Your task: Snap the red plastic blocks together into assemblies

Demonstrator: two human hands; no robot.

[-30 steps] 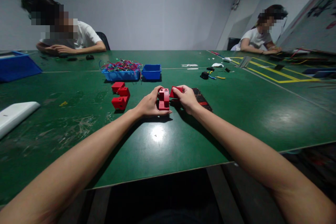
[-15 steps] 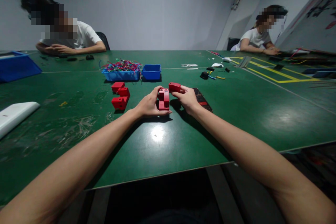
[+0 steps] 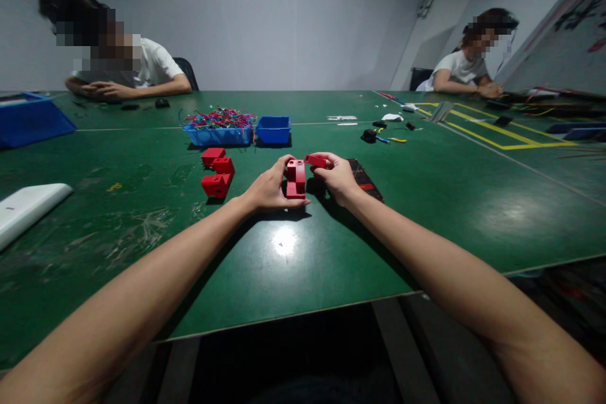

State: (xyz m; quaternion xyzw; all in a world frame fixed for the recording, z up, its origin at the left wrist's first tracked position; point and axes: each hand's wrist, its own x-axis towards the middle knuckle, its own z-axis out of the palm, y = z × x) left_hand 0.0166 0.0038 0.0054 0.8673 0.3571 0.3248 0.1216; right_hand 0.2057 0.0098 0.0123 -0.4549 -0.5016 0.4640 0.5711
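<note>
My left hand (image 3: 271, 188) is closed around a stepped red block (image 3: 296, 180), thumb below and fingers behind it. A smaller red block (image 3: 315, 161) is pinched between the thumb and fingers of my right hand (image 3: 337, 177). That small block is tilted, close to the upper right of the stepped one; whether they touch I cannot tell. Left of my left hand, several more red blocks (image 3: 218, 185) stand grouped on the green table (image 3: 303, 278). Behind my right hand lies a flat black item with red marks (image 3: 367, 182), partly hidden.
A blue tray of coloured wires (image 3: 220, 136) and a smaller blue bin (image 3: 273, 131) stand ahead. Yellow-and-blue-handled pliers (image 3: 388, 139) lie to the right. At left are a white device (image 3: 31, 208) and a large blue bin (image 3: 35, 120). Two people sit across the table.
The small red block in my right hand has turned and dipped a little, now showing a narrower face. My left hand and the stepped block stay in place.
</note>
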